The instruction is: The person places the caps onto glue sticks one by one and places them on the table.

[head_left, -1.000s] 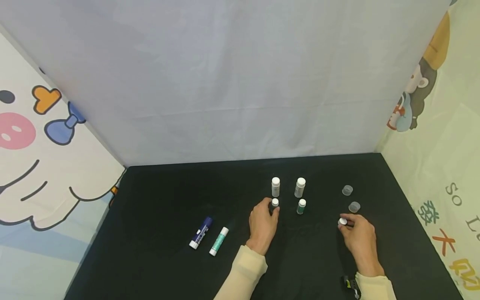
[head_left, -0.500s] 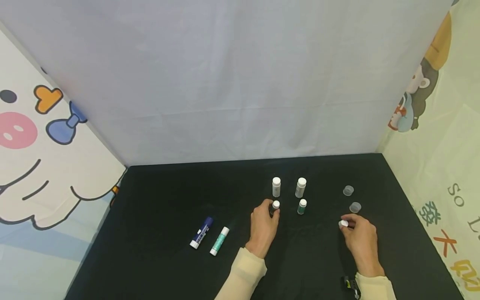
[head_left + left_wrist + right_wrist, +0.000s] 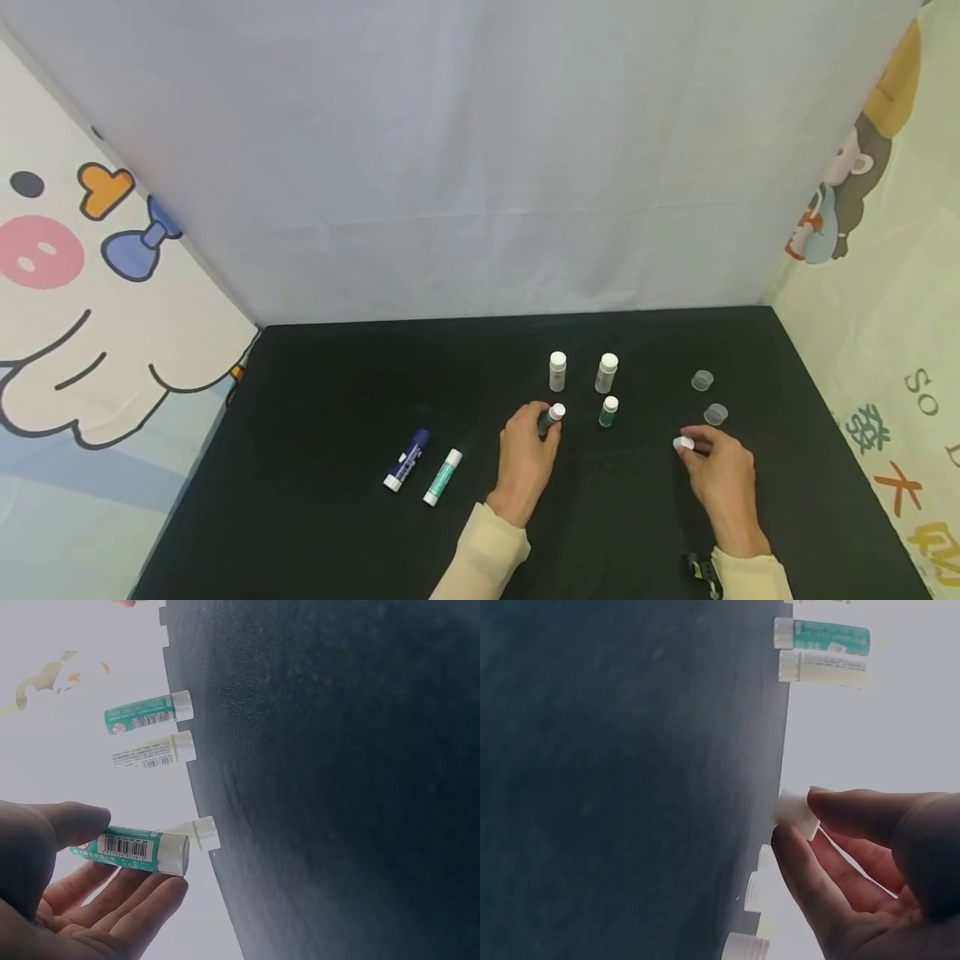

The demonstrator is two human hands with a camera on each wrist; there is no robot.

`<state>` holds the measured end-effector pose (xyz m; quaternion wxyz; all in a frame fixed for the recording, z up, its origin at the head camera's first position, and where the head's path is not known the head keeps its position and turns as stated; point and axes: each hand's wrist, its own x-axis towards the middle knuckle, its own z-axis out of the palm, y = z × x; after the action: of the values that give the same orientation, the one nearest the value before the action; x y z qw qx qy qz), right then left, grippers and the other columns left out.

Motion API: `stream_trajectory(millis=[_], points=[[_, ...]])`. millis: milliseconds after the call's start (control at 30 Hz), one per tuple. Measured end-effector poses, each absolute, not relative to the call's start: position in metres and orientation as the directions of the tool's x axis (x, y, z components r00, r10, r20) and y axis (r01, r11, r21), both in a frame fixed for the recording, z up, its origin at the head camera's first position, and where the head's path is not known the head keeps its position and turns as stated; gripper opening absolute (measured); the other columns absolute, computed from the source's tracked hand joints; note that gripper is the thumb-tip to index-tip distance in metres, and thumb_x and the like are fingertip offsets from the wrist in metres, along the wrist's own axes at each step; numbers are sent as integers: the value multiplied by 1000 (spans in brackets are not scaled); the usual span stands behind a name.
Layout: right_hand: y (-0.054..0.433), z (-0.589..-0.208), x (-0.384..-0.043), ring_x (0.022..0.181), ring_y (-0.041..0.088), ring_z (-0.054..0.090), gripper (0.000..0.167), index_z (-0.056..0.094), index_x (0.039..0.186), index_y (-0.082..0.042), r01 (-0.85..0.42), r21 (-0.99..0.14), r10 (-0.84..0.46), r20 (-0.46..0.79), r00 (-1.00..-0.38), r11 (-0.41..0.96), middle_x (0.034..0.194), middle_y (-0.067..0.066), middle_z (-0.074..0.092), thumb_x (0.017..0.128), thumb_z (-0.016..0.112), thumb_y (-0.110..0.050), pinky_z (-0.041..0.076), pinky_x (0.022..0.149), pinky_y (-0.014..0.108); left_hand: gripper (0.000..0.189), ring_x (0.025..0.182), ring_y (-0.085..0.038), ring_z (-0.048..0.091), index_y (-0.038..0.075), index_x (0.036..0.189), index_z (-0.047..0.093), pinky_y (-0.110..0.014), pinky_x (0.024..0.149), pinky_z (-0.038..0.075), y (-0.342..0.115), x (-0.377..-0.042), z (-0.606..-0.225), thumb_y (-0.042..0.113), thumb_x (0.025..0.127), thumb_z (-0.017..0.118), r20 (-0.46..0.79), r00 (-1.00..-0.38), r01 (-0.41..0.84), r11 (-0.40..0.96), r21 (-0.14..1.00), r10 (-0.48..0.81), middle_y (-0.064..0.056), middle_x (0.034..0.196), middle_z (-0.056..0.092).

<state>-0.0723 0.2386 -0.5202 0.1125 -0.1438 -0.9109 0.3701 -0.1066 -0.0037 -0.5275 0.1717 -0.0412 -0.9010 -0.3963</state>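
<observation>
My left hand (image 3: 522, 458) pinches a green-labelled glue stick (image 3: 133, 850) between thumb and fingers. Its white top tilts to the right in the head view, and a barcode shows in the left wrist view. Just beyond stand two white glue sticks, the left one (image 3: 557, 372) and the right one (image 3: 606, 374). A second green glue stick (image 3: 608, 412) stands to the right of the held one. Farther right, my right hand (image 3: 720, 475) holds a small white cap (image 3: 796, 814) between thumb and index finger, apart from the other things.
Two small clear cups, a far one (image 3: 702, 380) and a near one (image 3: 716, 414), sit beyond my right hand. On the left lie a blue glue stick (image 3: 407, 460) and a teal one (image 3: 442, 477). The black table (image 3: 322, 400) meets a pale cloth backdrop (image 3: 450, 167).
The glue stick in my left hand has gone from upright to leaning, its top now to the right. The white cap in my right hand has turned slightly. The head view has shifted a little.
</observation>
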Motion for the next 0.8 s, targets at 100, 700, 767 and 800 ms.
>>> stream_trajectory(millis=[100,700,767,800], points=[[235,-517,-73,93,46,74,17,76,106,5,168,-712,341,106,-934,682,101,28,77,89,76,2,54,76,55,16,85,-27,76,5,101,74,-41,75,61,-6,-104,-526,2,87,83,355,-933,221,684,696,-60,-8,93,74],[214,-506,-72,90,40,77,18,77,108,3,124,-764,287,83,-954,633,101,26,77,90,79,-2,49,61,25,19,84,-20,75,6,103,75,-34,74,61,-11,-85,-519,3,87,85,386,-922,264,694,670,-21,-5,95,74],[212,-504,-71,90,39,78,18,78,108,2,122,-767,288,85,-954,630,100,25,78,91,79,-3,49,61,23,19,83,-19,74,6,102,75,-33,74,61,-11,-83,-519,3,86,85,394,-919,273,695,666,-16,-5,94,74],[211,-504,-72,90,38,78,18,78,107,2,118,-768,287,88,-954,630,100,24,78,91,79,-3,49,62,21,19,83,-18,74,6,102,75,-33,73,61,-12,-83,-519,3,86,85,398,-917,276,696,662,-14,-5,94,74]])
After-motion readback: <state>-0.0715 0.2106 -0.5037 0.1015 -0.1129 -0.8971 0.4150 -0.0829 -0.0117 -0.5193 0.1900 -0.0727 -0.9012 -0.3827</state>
